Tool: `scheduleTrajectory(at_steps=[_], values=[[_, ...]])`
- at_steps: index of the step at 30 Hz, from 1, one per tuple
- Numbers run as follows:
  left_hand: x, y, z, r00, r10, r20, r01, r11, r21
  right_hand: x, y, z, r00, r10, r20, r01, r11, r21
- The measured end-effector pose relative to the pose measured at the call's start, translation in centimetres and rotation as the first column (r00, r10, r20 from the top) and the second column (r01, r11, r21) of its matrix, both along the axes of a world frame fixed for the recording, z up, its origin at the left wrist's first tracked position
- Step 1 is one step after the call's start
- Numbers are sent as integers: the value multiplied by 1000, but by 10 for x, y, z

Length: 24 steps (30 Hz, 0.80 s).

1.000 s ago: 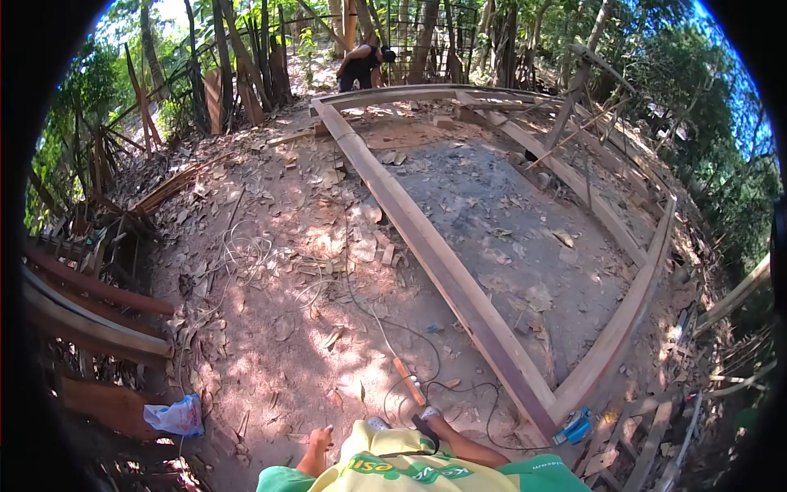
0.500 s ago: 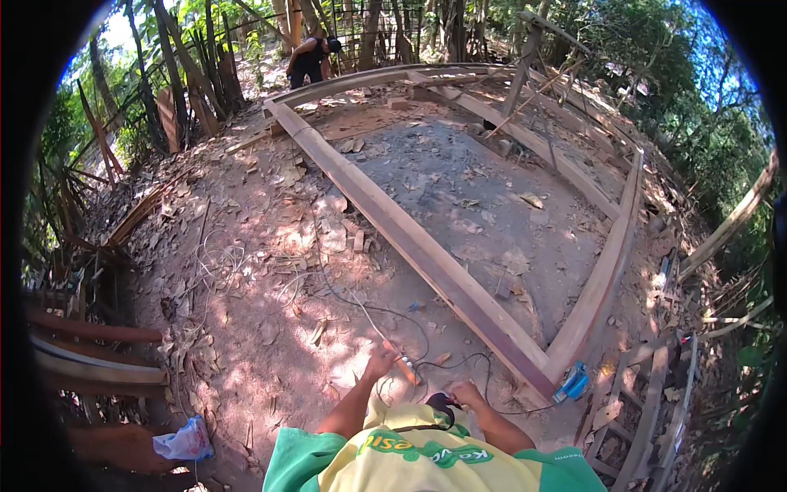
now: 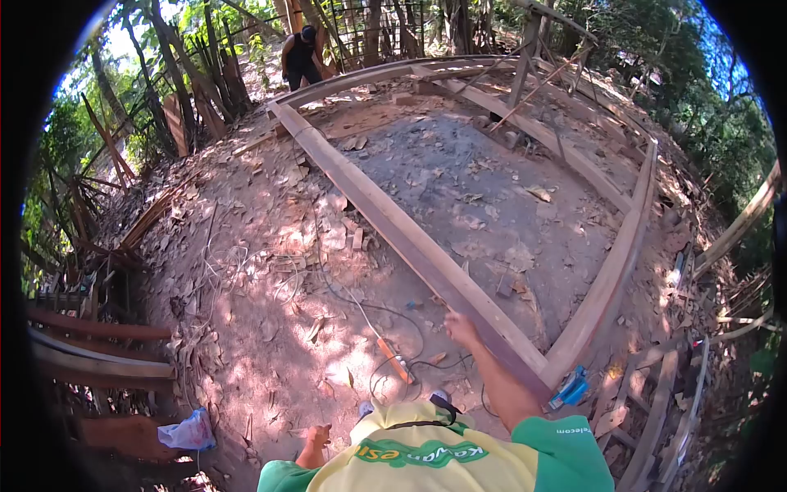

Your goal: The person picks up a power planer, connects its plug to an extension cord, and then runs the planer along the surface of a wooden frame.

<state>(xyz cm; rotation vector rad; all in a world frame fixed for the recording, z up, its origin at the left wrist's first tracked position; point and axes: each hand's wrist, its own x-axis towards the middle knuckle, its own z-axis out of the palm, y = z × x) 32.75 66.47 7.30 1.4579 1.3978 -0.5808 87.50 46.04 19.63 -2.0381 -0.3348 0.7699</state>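
Observation:
My right hand (image 3: 461,327) reaches out to the near side of the long wooden beam (image 3: 385,221), fingers closed. A thin edge shows at its fingertips, too small to name. Low at the left of my shirt is my left hand (image 3: 316,435), loosely curled with fingers a little apart and nothing visible in it. An orange power strip (image 3: 393,361) lies on the dirt in front of my feet, with a pale cord and a dark cable (image 3: 418,328) around it. A blue tool-like object (image 3: 570,387) sits by the beam's near corner.
Other beams, such as the right one (image 3: 602,275), join into a large frame on the ground. A person in dark clothes (image 3: 302,59) stands at the far corner. A plastic bag (image 3: 187,433) and planks (image 3: 106,369) lie at left, timber pieces (image 3: 652,414) at right.
My left hand has let go of the orange power strip and drawn back to the lower left. My right hand has moved from my waist up to the beam. The far person has straightened up.

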Motion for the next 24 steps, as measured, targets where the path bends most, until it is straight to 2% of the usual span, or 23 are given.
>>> scheduleTrajectory(at_steps=[1,2,3,4,5,7,8,10,13,14,15,16,17,18,19,20,21,22,24], values=[[19,-4,5,987,158,-36,-160,986,-51,28,33,71,996,18,92,-26,996,91],[47,-8,10,978,209,9,-209,977,-39,49,63,140,952,39,305,-60,996,60],[75,-16,15,964,261,52,-260,965,-29,89,101,158,907,24,420,-132,965,228],[104,-27,25,944,293,152,-290,956,-39,94,117,233,899,108,425,-230,942,246],[136,-35,37,912,318,258,-317,947,-47,131,154,246,795,134,592,-310,928,207],[190,-52,59,859,301,415,-293,952,-86,142,190,322,732,129,669,-384,889,249],[213,-63,70,815,304,494,-294,951,-100,139,198,364,723,158,673,-398,891,217],[240,-86,96,717,321,619,-309,942,-130,144,220,406,712,169,682,-393,900,188],[237,-116,103,681,366,634,-380,917,-122,162,247,409,522,-3,853,-400,882,248],[228,-123,90,643,451,619,-458,874,-161,170,253,395,331,-87,940,-435,870,233],[208,-134,69,599,536,595,-534,821,-202,193,257,380,465,122,877,-419,903,97],[185,-151,54,588,579,565,-606,778,-166,218,268,366,588,308,748,-422,906,-40],[159,-164,39,568,618,543,-676,727,-120,226,252,382,546,332,769,-392,913,-116],[130,-173,8,492,778,391,-784,591,-189,232,235,399,504,360,785,-356,915,-191],[100,-190,-6,470,838,277,-844,518,-137,239,217,416,461,390,797,-316,912,-263],[78,-204,-5,470,864,181,-866,491,-98,253,200,440,472,276,837,-176,960,-218],[60,-215,2,474,875,100,-873,481,-75,277,188,454,433,134,891,-104,990,-99],[46,-227,9,482,876,30,-873,483,-66,278,161,482,492,48,869,-33,999,-36],[37,-238,17,495,868,-44,-868,491,-73,293,121,507,512,-56,857,64,998,27]])
